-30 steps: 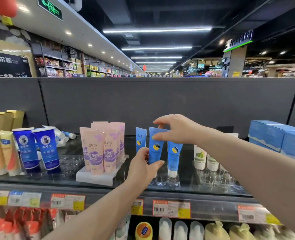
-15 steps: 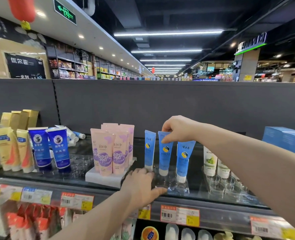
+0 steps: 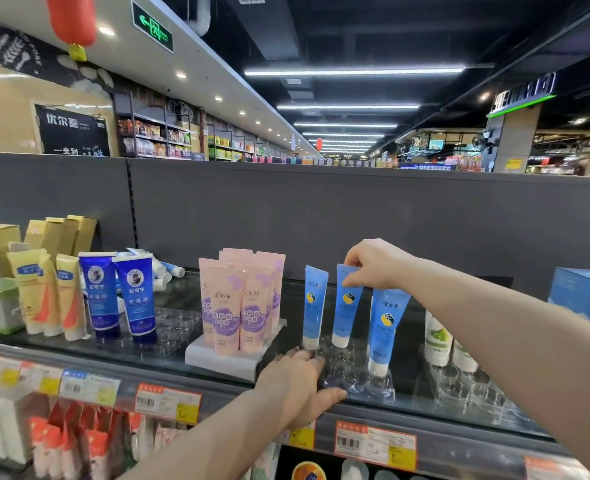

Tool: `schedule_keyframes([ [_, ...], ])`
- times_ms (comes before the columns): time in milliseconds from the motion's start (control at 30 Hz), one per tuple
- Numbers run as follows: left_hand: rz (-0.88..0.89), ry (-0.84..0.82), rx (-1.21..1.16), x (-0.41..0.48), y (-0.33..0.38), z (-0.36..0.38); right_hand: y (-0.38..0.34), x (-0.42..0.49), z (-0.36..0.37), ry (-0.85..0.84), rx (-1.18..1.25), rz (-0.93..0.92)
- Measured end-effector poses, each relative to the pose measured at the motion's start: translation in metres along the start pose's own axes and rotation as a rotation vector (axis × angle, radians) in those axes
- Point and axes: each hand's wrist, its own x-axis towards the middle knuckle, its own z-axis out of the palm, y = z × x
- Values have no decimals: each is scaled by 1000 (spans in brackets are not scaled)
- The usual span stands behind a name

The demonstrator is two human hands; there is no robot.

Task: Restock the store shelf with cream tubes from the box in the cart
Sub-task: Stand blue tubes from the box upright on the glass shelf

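Note:
Three light-blue cream tubes stand cap-down in a clear plastic holder [image 3: 359, 384] on the glass shelf [image 3: 169, 351]. My right hand [image 3: 373, 263] pinches the top edge of the middle blue tube [image 3: 346, 306]. A second blue tube [image 3: 314, 306] stands left of it, a third [image 3: 385, 327] in front to the right. My left hand [image 3: 297, 384] lies flat on the shelf's front edge, fingers against the holder's left side, holding nothing. The cart and box are out of view.
Pink tubes [image 3: 241, 306] on a white stand sit left of the blue ones. Dark-blue tubes [image 3: 118, 296] and yellow tubes [image 3: 44, 292] stand further left. White-green tubes [image 3: 439, 337] and blue boxes [image 3: 584, 296] are on the right. Price tags [image 3: 373, 443] line the shelf edge.
My left hand let go of the blue tube's lower part and dropped to the shelf edge beside the holder. The right hand kept its hold on the tube's top. The camera shifted left.

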Motion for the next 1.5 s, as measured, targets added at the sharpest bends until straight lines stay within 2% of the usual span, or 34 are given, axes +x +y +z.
schedule_keyframes([
  [933, 9, 1, -67, 3, -3, 3, -2, 18, 17, -86, 3, 10],
  [1500, 11, 13, -59, -1, -2, 2, -2, 14, 14, -58, -28, 2],
])
